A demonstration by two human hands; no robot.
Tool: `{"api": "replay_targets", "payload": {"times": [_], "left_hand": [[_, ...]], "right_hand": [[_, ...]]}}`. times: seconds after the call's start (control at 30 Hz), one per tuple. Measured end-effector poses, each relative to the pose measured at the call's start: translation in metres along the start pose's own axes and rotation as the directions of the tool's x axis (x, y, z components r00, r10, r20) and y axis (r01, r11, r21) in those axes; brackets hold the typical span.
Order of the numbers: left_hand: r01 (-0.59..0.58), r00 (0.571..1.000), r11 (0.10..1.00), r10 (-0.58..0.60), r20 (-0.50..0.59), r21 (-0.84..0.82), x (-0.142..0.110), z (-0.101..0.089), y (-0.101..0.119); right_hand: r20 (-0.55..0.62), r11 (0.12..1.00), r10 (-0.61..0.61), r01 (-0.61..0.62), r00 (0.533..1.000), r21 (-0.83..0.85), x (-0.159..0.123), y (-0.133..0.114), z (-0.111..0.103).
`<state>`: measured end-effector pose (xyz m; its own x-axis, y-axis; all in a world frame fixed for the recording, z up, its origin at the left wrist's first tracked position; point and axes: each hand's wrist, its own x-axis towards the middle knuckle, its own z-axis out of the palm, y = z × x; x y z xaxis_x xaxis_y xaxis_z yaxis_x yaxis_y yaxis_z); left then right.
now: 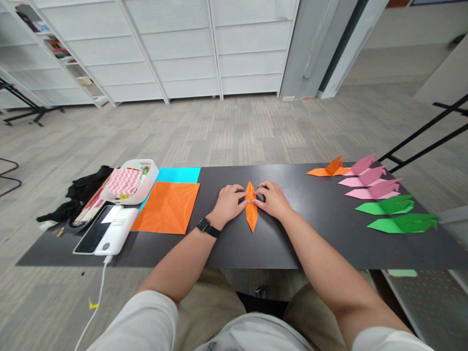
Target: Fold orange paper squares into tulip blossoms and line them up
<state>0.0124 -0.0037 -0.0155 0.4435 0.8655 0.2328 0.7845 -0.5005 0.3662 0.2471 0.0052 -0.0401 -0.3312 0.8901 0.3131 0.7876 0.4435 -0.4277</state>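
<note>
A narrow, diamond-shaped piece of folded orange origami paper (251, 217) lies on the dark table in front of me, its long points facing away from and toward me. My left hand (230, 202), with a watch at the wrist, pinches its left edge with thumb and fingertips. From the other side my right hand (272, 199) pinches the right edge, with the thumb on the paper's middle. Both hands' fingers are curled, and they partly cover the paper's upper half.
On the left lie orange sheets (168, 207), a blue sheet (181, 174), a white basket (148, 183), a phone (93, 234) and a cabled white power bank (117, 231). Along the right stand folded paper cranes: orange (329, 169), pink (373, 190) and green (402, 224). The table's edge (256, 267) is near me.
</note>
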Motion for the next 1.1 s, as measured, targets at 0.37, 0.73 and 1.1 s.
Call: {"api": "replay_targets", "payload": {"times": [0.37,0.73,1.1], "left_hand": [[0.000,1.000,1.000,0.000,-0.006,-0.016,0.000,0.000,-0.004],[-0.046,0.998,0.998,0.047,0.035,-0.040,0.001,-0.003,-0.012],[-0.117,0.992,0.981,0.108,-0.066,-0.155,0.006,-0.010,-0.010]], "right_hand": [[0.035,1.000,-0.017,0.017,0.999,0.002,0.001,0.002,-0.001],[0.068,0.995,-0.077,0.073,0.995,0.060,-0.002,0.008,-0.013],[-0.059,0.989,-0.091,0.097,0.994,0.108,0.004,-0.001,-0.020]]}}
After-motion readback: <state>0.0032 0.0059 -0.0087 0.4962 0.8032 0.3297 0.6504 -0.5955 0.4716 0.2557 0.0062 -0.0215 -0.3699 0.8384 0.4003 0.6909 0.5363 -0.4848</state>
